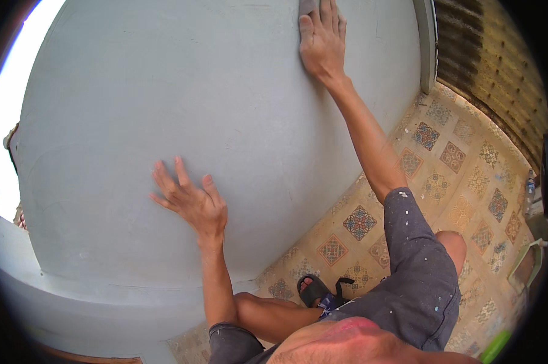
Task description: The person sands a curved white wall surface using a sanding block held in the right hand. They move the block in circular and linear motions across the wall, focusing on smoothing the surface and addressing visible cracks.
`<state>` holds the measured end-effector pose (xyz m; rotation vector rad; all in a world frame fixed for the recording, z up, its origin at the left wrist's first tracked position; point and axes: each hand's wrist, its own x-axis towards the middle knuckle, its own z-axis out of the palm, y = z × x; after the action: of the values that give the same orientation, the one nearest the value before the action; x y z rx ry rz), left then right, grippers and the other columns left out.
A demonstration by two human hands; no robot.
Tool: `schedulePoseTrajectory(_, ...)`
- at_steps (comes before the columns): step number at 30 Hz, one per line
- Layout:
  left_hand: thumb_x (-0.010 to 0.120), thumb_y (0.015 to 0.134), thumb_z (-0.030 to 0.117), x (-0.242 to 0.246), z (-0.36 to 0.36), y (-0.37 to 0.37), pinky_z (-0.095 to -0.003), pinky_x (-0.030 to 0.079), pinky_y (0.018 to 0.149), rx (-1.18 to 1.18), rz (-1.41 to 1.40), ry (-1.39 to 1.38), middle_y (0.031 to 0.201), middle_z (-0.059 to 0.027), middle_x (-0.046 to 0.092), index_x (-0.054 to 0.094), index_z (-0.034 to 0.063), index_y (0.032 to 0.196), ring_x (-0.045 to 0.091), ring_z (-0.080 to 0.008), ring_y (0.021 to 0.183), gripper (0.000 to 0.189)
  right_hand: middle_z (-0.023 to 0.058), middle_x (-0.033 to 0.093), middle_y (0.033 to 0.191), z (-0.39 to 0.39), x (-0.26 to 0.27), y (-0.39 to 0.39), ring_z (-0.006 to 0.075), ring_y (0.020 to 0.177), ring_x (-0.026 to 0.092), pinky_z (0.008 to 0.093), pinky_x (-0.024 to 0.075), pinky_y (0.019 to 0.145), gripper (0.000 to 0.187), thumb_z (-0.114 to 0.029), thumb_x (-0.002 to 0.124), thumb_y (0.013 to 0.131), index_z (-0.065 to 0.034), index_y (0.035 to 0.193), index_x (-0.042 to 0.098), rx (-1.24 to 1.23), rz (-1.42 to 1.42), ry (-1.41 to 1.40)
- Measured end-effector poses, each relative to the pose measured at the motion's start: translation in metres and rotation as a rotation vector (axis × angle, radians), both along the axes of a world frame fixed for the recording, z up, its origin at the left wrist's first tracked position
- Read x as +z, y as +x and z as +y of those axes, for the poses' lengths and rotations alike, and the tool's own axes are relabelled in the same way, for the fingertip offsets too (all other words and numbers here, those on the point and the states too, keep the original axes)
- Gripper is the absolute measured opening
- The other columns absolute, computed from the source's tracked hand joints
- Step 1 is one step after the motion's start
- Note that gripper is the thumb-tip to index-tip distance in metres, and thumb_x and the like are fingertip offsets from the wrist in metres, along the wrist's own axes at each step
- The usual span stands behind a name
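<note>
A broad grey-painted wall point(132, 104) with fine scratches and scuffs fills most of the view before me. High up at the right, my right hand point(323, 43) presses flat on it with the fingers together. Under that palm and thumb is a grey sheet, apparently sandpaper point(307, 7), partly covered by the hand and cut by the frame's top edge. Lower and to the left, my left hand point(192, 200) has its fingers spread and holds nothing. Its fingertips are at the wall surface; whether they all touch cannot be told.
Patterned tile flooring point(438, 182) runs along the wall's base, with my sandalled foot point(314, 291) on it. Corrugated sheeting point(497, 68) borders the right side. A plastic bottle point(530, 182) and a bright green object point(496, 346) are near the right rim.
</note>
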<state>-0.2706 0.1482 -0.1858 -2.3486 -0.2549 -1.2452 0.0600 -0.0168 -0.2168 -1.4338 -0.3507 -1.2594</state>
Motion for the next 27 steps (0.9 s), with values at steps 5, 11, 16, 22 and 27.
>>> schedulePoseTrajectory(5,0.053,0.103,0.026,-0.002,0.001,0.007,-0.0671,-0.002,0.121,0.004,-0.05,-0.003,0.168,-0.017,0.018,0.031,0.0132,0.159,0.015,-0.0395,0.156,0.062,0.0158,0.035,0.164,-0.001,-0.003,-0.02,0.0382,0.15,0.031,0.0604,0.0214,0.118,0.048,-0.029,0.047,0.106,-0.0177,0.153,0.048,0.159,0.122,-0.078)
schedulePoseTrajectory(11,0.055,0.102,0.025,-0.01,-0.004,0.015,-0.0675,0.004,0.121,-0.053,-0.147,0.018,0.167,-0.0185,0.02,0.034,0.0104,0.157,0.015,-0.038,0.156,0.061,-0.0006,0.039,0.165,0.09,-0.123,-0.209,0.0203,0.155,0.028,0.0493,0.0047,0.13,0.047,-0.057,0.042,0.104,-0.0463,0.15,0.05,0.217,-0.199,-0.611)
schedulePoseTrajectory(16,0.049,0.106,0.027,-0.019,0.004,-0.001,-0.066,0.006,0.122,-0.047,-0.126,0.05,0.166,-0.0195,0.017,0.035,0.0089,0.156,0.014,-0.0369,0.156,0.056,0.0153,0.06,0.141,0.005,-0.045,-0.009,0.036,0.129,0.051,0.0493,0.0291,0.116,0.039,-0.031,0.042,0.107,-0.0113,0.129,0.067,0.009,0.082,-0.156)
schedulePoseTrajectory(22,0.048,0.106,0.028,-0.018,0.002,0.0,-0.0663,0.007,0.122,-0.038,-0.156,0.038,0.166,-0.0197,0.017,0.035,0.0064,0.155,0.015,-0.0386,0.155,0.054,0.0177,0.029,0.165,0.021,-0.056,-0.06,0.0399,0.151,0.029,0.0618,0.0178,0.121,0.053,-0.038,0.047,0.105,-0.0224,0.156,0.042,0.188,0.196,-0.03)
schedulePoseTrajectory(27,0.046,0.108,0.031,-0.021,-0.007,0.014,-0.064,0.012,0.122,-0.075,-0.162,0.037,0.166,-0.0199,0.016,0.036,0.0033,0.154,0.016,-0.0403,0.153,0.055,0.0039,0.036,0.167,0.098,-0.167,-0.222,0.0243,0.156,0.028,0.0531,0.0076,0.128,0.053,-0.054,0.047,0.103,-0.0398,0.154,0.047,0.283,-0.129,-0.508)
